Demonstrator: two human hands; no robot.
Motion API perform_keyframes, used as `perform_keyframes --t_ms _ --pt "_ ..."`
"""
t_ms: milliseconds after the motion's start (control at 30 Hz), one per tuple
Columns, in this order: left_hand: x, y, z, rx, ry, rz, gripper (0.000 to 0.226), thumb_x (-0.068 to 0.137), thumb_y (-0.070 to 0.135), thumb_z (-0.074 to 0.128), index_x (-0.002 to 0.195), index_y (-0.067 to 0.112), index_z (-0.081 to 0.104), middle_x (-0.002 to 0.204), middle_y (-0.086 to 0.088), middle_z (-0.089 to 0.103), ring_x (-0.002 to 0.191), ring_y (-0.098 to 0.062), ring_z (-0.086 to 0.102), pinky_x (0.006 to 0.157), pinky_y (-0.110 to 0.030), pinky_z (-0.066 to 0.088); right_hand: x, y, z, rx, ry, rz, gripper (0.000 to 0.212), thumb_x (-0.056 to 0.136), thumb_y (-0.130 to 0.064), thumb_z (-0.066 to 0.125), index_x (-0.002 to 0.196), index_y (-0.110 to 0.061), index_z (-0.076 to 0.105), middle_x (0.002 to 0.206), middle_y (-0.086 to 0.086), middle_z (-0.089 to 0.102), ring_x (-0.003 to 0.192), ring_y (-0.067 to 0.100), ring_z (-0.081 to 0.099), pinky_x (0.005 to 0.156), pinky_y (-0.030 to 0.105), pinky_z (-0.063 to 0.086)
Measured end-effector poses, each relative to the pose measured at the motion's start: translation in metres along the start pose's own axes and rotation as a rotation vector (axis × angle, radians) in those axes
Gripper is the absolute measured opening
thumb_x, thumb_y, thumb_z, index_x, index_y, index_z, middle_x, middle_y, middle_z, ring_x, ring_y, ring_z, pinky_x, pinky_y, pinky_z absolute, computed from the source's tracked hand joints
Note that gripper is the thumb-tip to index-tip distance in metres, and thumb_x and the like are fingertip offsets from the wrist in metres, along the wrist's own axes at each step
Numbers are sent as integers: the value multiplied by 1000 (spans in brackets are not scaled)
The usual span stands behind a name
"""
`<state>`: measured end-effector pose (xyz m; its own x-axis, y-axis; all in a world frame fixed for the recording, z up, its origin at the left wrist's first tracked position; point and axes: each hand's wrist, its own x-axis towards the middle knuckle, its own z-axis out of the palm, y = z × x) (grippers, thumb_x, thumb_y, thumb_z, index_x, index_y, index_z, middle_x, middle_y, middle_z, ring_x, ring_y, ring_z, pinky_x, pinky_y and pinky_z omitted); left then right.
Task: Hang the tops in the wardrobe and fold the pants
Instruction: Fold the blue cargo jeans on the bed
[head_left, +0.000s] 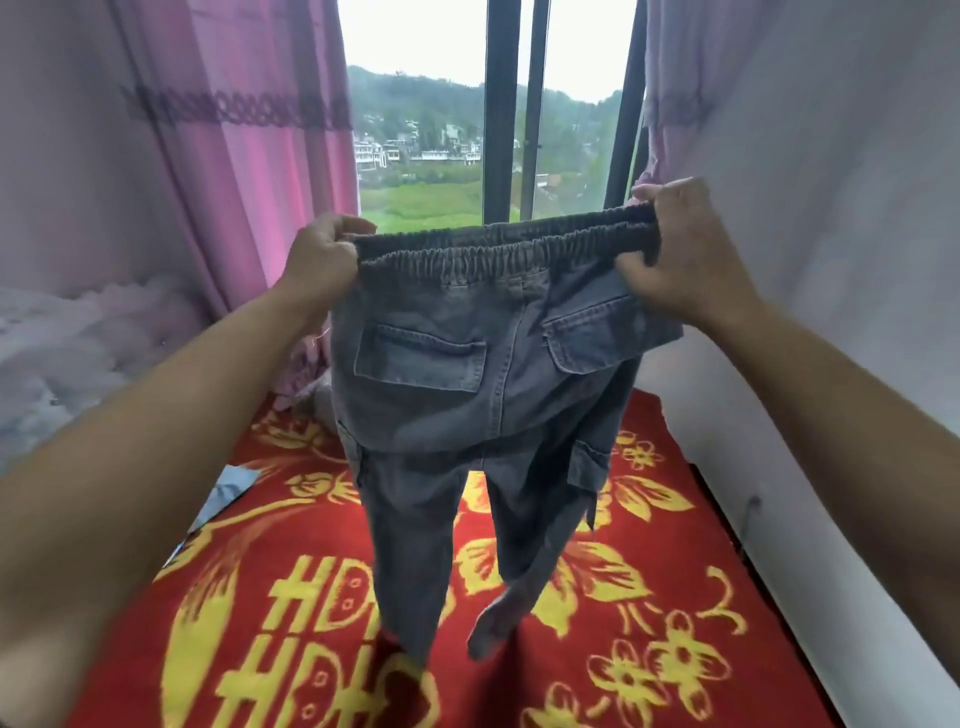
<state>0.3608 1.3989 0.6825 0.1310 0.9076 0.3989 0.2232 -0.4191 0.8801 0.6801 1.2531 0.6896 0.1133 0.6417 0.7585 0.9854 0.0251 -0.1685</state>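
Note:
A pair of grey denim pants (457, 395) with an elastic waistband and flap pockets hangs in the air in front of me, back side facing me. My left hand (322, 254) grips the left end of the waistband. My right hand (675, 249) grips the right end, held a little higher. Both legs dangle down, their ends reaching the red blanket (623, 649) below. No tops or wardrobe are in sight.
The red blanket with yellow flowers and letters covers the bed under the pants. Pink curtains (223, 171) hang at left, a white wall (831, 260) stands at right, and a window (488, 104) is straight ahead. A grey-blue item (228, 488) lies at the blanket's left edge.

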Motion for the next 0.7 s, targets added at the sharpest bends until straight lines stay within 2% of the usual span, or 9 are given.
perform_keyframes --t_ms 100,200,267,333,367,433,533,600,700 --pt "-20 30 3 111 -13 70 32 80 29 56 110 17 58 121 -7 48 104 -18 50 79 -26 48 -8 0 -26 -61 19 -40 69 84 -39 74 138 -10 43 128 15 42 111 26 50 95 37 49" --pt "-40 55 3 425 -54 251 70 70 50 83 124 22 48 122 -4 29 115 -16 36 101 -22 36 -9 2 -56 -77 125 1 52 91 -29 68 136 -12 48 131 15 45 109 28 54 95 36 47" --pt "-47 70 5 500 65 351 66 71 38 86 125 21 52 121 -5 31 113 -17 37 101 -22 35 -9 2 -75 -120 204 11 44 95 -28 62 135 -14 51 129 15 49 106 31 56 91 38 47" --pt "-46 84 4 543 231 406 35 84 14 71 118 17 64 119 -8 45 103 -21 48 95 -30 46 -9 0 -91 -203 242 15 42 98 -30 56 137 -16 50 127 16 51 102 35 58 87 41 48" --pt "-42 89 3 571 275 406 28 87 8 64 113 17 68 117 -9 54 97 -22 53 90 -34 49 -9 -2 -96 -230 243 21 41 99 -31 53 138 -18 49 126 18 52 102 36 58 86 42 48" --pt "-35 97 3 614 281 371 25 89 7 57 107 17 71 107 -10 66 89 -24 59 80 -35 52 -7 -5 -101 -229 226 44 38 100 -33 50 135 -17 51 125 19 53 103 38 57 89 42 46" --pt "-16 98 8 627 271 318 25 89 6 52 105 13 70 97 -8 68 84 -26 60 71 -32 48 3 -8 -94 -178 215 125 32 101 -32 49 126 -13 53 125 19 52 109 37 55 94 41 44" --pt "2 88 17 666 266 304 26 91 5 50 109 12 67 105 -8 65 89 -28 59 73 -31 45 14 -6 -79 -129 202 184 30 100 -28 50 125 -11 52 127 20 50 111 38 54 95 41 44" --pt "36 60 36 711 192 289 24 94 8 45 112 6 61 124 -24 54 111 -38 53 88 -41 43 32 9 -40 -80 129 260 30 100 -25 49 124 -7 51 129 22 47 111 40 53 94 40 42"
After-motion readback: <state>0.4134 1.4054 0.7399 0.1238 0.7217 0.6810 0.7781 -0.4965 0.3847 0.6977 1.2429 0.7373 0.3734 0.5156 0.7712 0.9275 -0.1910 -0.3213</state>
